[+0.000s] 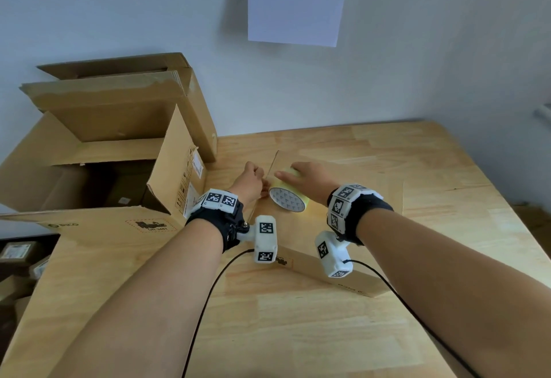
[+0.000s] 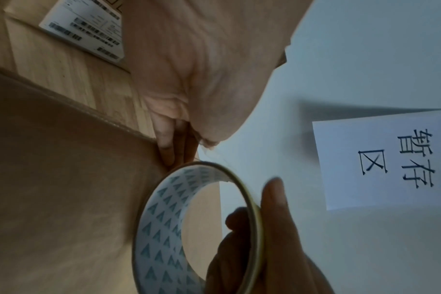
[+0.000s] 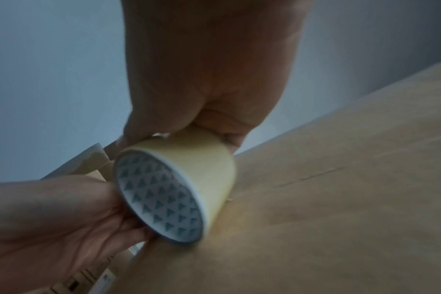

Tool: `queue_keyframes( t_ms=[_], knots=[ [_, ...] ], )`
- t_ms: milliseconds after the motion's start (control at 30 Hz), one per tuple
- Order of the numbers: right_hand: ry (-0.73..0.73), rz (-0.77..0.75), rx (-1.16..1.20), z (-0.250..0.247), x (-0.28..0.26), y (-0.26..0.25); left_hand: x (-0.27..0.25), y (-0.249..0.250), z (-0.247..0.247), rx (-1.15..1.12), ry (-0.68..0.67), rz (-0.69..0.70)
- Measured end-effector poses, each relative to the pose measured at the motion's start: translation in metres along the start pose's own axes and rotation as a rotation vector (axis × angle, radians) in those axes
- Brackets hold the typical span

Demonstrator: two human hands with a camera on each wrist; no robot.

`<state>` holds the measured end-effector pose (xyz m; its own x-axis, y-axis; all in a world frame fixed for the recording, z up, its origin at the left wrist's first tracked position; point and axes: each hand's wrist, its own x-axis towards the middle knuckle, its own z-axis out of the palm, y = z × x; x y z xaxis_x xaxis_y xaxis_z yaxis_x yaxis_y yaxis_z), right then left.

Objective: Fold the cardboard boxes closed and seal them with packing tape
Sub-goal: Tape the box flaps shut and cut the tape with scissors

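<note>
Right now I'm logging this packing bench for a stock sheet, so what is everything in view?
Closed flat box: one, brown, on the table under both hands.
Tape roll: one, pale yellow with a triangle-patterned core, resting on that box.
Open boxes: at least two, brown, flaps up, at left.
Table: one, light wood.
Paper sign: one, white, on the wall.
Right hand: grips the tape roll.
Left hand: fingers at the box edge beside the roll; whether they pinch the tape end is unclear.

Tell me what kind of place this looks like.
Probably a small packing or storage area: open cardboard boxes with shipping labels, a roll of tape on a wooden table, and a handwritten paper sign on the wall.
</note>
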<state>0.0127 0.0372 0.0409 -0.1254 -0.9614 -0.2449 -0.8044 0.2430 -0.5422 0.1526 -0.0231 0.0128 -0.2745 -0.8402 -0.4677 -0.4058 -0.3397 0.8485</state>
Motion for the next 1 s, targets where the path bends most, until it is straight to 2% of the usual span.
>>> queue_keyframes(
  t_ms=[133,333,533,667,767,900,1000],
  knots=[
    [-0.024,-0.003,0.117,-0.001,-0.011,0.012,0.004,-0.002,0.002,-0.046,0.011,-0.013],
    [-0.020,-0.051,-0.005,-0.011,-0.010,0.002,0.010,0.001,0.008,-0.083,0.053,-0.050],
    [-0.034,-0.050,-0.144,-0.011,-0.004,0.000,0.013,0.008,0.010,0.044,0.048,-0.088],
    [-0.038,-0.042,-0.248,-0.011,0.000,0.001,0.023,-0.002,0.010,0.096,0.054,-0.044],
    [0.003,-0.026,-0.239,-0.010,0.001,0.003,0.023,-0.004,0.007,0.208,0.022,-0.042],
    [0.034,-0.015,-0.247,-0.011,-0.002,0.006,0.023,-0.006,0.004,0.255,0.036,-0.033],
    [0.020,0.020,-0.284,-0.016,-0.003,0.011,0.022,-0.007,0.005,0.206,0.074,-0.034]
  ],
)
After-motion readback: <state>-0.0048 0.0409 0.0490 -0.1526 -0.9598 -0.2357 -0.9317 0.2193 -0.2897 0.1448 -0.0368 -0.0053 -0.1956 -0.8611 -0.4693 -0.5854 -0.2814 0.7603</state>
